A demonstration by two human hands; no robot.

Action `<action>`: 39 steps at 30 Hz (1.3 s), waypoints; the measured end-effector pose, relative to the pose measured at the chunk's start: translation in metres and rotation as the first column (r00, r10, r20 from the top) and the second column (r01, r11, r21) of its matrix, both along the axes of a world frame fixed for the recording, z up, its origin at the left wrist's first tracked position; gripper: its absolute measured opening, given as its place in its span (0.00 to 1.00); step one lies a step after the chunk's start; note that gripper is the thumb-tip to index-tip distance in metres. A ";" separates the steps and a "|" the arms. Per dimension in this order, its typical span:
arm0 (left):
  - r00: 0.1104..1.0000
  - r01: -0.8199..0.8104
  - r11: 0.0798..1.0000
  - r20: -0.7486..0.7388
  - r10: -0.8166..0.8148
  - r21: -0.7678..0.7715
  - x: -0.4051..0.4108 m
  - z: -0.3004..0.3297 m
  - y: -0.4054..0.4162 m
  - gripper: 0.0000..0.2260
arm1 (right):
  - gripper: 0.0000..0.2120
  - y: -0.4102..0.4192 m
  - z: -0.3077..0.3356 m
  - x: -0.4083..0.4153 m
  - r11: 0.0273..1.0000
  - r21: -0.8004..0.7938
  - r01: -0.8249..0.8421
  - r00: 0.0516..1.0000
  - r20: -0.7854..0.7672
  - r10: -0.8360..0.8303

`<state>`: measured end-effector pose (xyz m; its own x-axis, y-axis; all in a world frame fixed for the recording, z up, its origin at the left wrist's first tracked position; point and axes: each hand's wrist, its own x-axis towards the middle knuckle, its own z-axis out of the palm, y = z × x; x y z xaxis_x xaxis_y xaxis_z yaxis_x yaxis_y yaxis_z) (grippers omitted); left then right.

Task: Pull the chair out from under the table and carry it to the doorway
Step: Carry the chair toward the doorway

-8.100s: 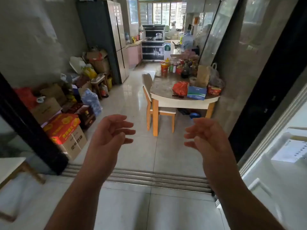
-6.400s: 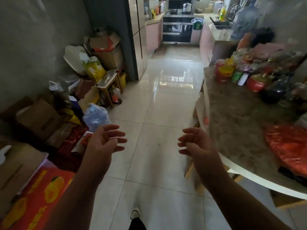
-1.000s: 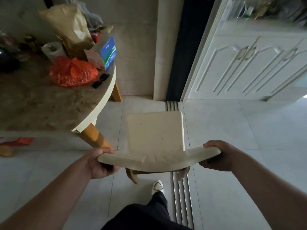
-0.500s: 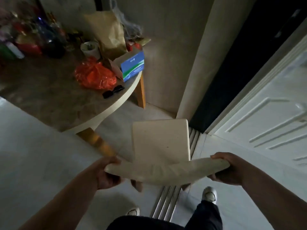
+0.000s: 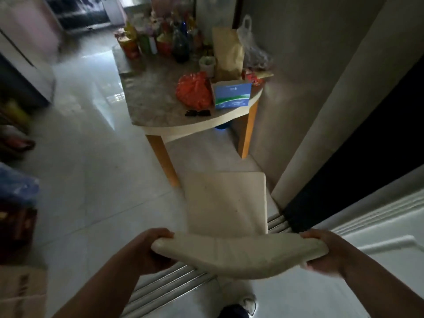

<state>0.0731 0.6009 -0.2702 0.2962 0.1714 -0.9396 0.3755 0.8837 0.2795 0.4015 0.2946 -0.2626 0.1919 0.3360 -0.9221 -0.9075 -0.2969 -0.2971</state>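
Head view: chair point(image 5: 226, 203) now farther from table point(image 5: 156, 106).

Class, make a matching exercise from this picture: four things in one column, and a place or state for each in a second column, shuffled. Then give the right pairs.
Things:
1. chair
2. orange bag
3. blue box
4. door track

Places or states:
A. runs across the floor
B. held by both hands
C. at the table's near edge, right of the bag
D. on the table, left of the box

Pairs: 1-B, 2-D, 3-C, 4-A
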 end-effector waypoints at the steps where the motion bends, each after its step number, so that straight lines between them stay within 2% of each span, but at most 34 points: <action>1: 1.000 -0.021 1.000 0.006 0.021 0.013 -0.003 -0.001 -0.018 0.20 | 0.18 -0.011 0.001 0.004 1.000 0.004 -0.028 1.000 0.005 0.028; 6: 0.990 -0.137 0.991 0.045 0.136 0.000 -0.019 -0.010 -0.113 0.21 | 0.18 -0.070 0.009 0.018 0.988 0.016 -0.152 0.987 0.045 0.151; 12: 0.970 -0.244 0.970 0.025 0.243 0.019 -0.012 -0.007 -0.209 0.34 | 0.23 -0.128 0.003 0.055 0.953 0.014 -0.302 0.951 0.078 0.300; 19: 0.926 -0.377 0.926 0.017 0.378 -0.024 0.050 -0.020 -0.298 0.29 | 0.21 -0.176 -0.027 0.137 0.920 0.038 -0.390 0.919 0.079 0.386; 24: 0.907 -0.422 0.906 -0.015 0.422 -0.017 0.099 -0.029 -0.345 0.28 | 0.20 -0.200 -0.034 0.186 0.902 0.065 -0.427 0.904 0.012 0.427; 30: 0.904 -0.427 0.903 -0.005 0.428 -0.052 0.132 -0.045 -0.368 0.13 | 0.17 -0.220 -0.055 0.220 0.896 0.066 -0.438 0.896 -0.053 0.442; 39: 0.906 -0.423 0.900 -0.013 0.424 -0.104 0.145 -0.076 -0.382 0.15 | 0.20 -0.226 -0.090 0.236 0.893 0.072 -0.444 0.885 -0.120 0.449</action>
<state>0.2179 0.2185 -0.3458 0.2265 0.1864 -0.9560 -0.0425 0.9825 0.1815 0.6377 0.0687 -0.3526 -0.1083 0.3961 -0.9118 -0.7132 -0.6699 -0.2063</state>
